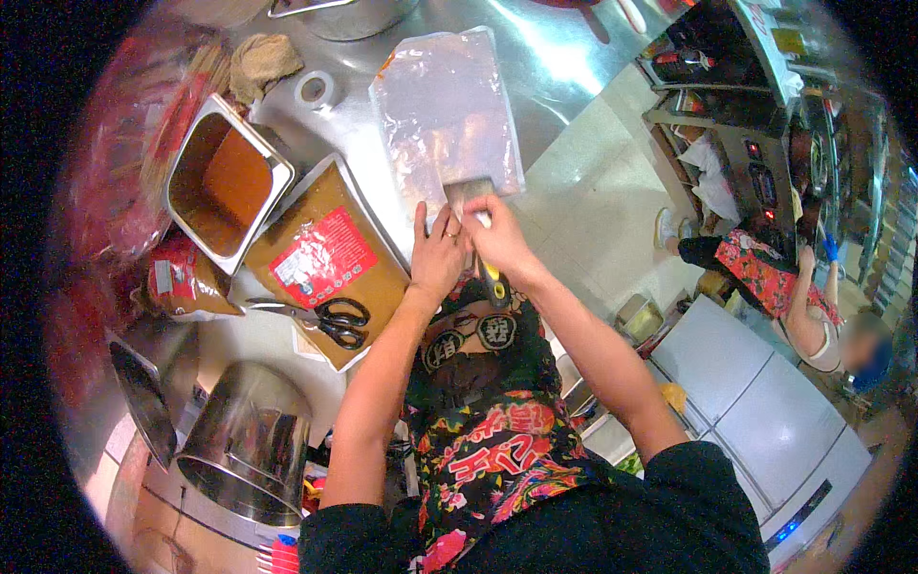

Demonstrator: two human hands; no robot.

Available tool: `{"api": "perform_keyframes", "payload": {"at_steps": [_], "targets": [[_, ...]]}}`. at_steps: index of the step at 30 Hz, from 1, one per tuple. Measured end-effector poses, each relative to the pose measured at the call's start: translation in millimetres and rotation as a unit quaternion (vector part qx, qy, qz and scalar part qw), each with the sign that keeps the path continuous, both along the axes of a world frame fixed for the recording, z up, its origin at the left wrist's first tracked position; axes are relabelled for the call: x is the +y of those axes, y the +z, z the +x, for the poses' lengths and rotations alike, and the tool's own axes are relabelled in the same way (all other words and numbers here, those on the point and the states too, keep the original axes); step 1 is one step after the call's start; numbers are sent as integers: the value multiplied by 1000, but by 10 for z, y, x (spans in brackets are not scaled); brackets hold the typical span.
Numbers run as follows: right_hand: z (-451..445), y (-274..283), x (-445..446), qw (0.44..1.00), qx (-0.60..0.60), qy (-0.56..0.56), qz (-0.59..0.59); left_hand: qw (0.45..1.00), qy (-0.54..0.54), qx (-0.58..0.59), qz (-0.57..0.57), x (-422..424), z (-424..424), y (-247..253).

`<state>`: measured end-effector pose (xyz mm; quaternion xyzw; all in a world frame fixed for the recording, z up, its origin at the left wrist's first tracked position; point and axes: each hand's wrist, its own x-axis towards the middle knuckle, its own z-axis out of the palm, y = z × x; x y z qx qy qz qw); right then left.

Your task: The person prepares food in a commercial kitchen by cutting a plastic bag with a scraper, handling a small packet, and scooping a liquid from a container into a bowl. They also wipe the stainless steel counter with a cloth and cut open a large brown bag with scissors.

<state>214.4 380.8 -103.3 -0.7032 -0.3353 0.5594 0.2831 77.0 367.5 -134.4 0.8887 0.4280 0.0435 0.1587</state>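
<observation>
A clear plastic pouch (459,107) with an orange smear at one corner lies flat on the steel table. My right hand (491,229) grips a scraper with a wide metal blade (470,189) and a black and yellow handle; the blade rests on the pouch's near end. My left hand (441,247) is spread beside it, fingertips at the pouch's near edge. Left of my hands lies a full brown pouch (387,265) with a red label, black-handled scissors (343,323) on top. Beyond it, a deep steel container (276,168) holds orange-brown contents.
A roll of tape (314,90) and a tan cloth (264,64) lie at the back left. Another labelled pouch (190,276) is beside the container. A large steel pot (247,438) stands lower left. A co-worker (796,294) is at the cooking equipment, far right.
</observation>
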Motion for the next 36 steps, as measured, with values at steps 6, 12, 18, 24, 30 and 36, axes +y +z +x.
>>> {"api": "perform_keyframes", "payload": {"at_steps": [6, 12, 18, 24, 30, 36], "targets": [[28, 289, 870, 999, 32, -19, -8, 998, -18, -8, 54, 112, 16, 13], [-217, 115, 518, 998, -5, 43, 44, 993, 16, -16, -115, 85, 80, 135], [-385, -33, 864, 998, -33, 21, 43, 938, 147, -262, -172, 1, 70, 24], [-592, -51, 917, 997, -17, 14, 72, 935, 143, -245, -214, -332, 49, -494], [-347, -292, 447, 995, -78, 44, 54, 958, 115, -250, -82, -186, 128, 57], [-93, 35, 1051, 999, -4, -17, 43, 999, -26, 38, 2, -8, 119, 40]]}}
